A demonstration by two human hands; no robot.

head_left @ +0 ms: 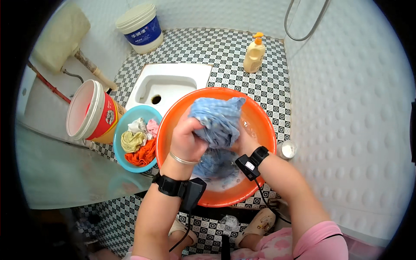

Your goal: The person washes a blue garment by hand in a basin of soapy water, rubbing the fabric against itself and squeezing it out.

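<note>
A bunched, wet blue checked cloth [217, 119] is raised over a large orange basin [268, 125]. My left hand [187, 139] closes on its left side, with the thumb pressed against the fabric. My right hand [246, 141] grips the cloth from the right; most of its fingers are hidden behind it. Below the hands, more blue fabric [216, 164] lies in sudsy water in the basin, and whether it joins the raised part I cannot tell.
Left of the orange basin stands a light-blue basin [118, 149] with orange, yellow, white and pink cloths. A white squat toilet [141, 80], red-and-yellow bucket [104, 117], lidded white bucket [141, 32], pump bottle [254, 56] and small jar of white powder [287, 150] stand around.
</note>
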